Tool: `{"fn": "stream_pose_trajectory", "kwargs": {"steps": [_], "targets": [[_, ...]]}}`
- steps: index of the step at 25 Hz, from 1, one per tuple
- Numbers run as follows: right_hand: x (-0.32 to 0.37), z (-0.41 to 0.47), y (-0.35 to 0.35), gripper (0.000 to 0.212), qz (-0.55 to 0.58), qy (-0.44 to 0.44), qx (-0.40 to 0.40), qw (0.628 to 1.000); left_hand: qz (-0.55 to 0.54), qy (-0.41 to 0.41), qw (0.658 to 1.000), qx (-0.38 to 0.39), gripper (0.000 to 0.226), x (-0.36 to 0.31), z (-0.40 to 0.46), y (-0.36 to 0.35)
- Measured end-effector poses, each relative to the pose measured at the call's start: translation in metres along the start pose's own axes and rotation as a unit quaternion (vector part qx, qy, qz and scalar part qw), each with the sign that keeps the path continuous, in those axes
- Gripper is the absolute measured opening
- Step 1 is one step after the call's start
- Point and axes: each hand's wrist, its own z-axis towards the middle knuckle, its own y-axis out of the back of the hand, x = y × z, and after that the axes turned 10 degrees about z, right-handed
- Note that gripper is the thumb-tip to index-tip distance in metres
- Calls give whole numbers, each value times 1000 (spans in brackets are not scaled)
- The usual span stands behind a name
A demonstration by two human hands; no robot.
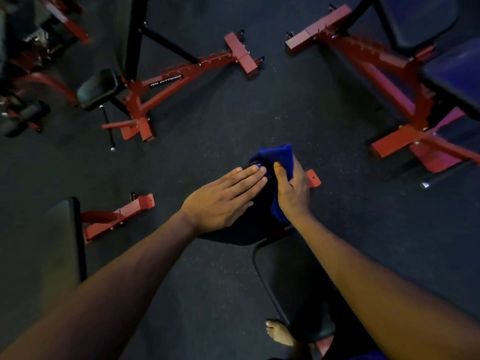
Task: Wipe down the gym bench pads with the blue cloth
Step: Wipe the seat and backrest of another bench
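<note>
Two bare forearms reached forward from the bottom edge, converging on a dark seat pad point(241, 229). Nearest, a bare foot point(279, 333) stood on the dark floor point(207, 281) beside a second, larger bench pad point(293, 287), partly hidden under the right forearm. Left hand point(223, 198) lay flat, palm down, fingers straight and close together, pressing the seat pad, fingertips pointing up and right. Right hand point(293, 188) gripped the blue cloth point(279, 159), thumb curled over the front, other fingers hidden behind the fabric. Cloth was bunched, its long axis running roughly away from the camera, top end past the pad's far edge, lower end trailing by the wrist. Pad outline hard to make out in the low light; its long axis seemed to point away. A red bracket point(313, 178) showed just beyond the right hand. Farther off stood red bench frames point(161, 100), one at right cut off by the edge
</note>
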Motion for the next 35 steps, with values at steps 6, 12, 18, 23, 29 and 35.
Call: {"fn": "stream_pose_trajectory", "kwargs": {"steps": [6, 12, 18, 23, 29, 35], "targets": [[-7, 7, 13, 46, 2, -155, 5, 988, -11, -13, 998, -63, 49, 4, -5, -10], [17, -10, 12, 25, 88, -179, 25, 980, -8, -6, 998, -67, 51, 4, -7, -15], [6, -26, 2, 38, 157, -134, -32, 978, 1, -11, 997, -77, 53, 4, -4, -17], [-10, -18, 1, 53, 109, -135, -59, 983, 19, -20, 997, -65, 53, 4, -3, -16], [-45, -9, 19, 44, 29, -165, -34, 985, 66, -37, 997, -22, 54, 6, -4, -13], [-50, 1, 22, 42, 70, -223, -8, 972, 42, -28, 999, 4, 53, 3, -2, -9]]}}
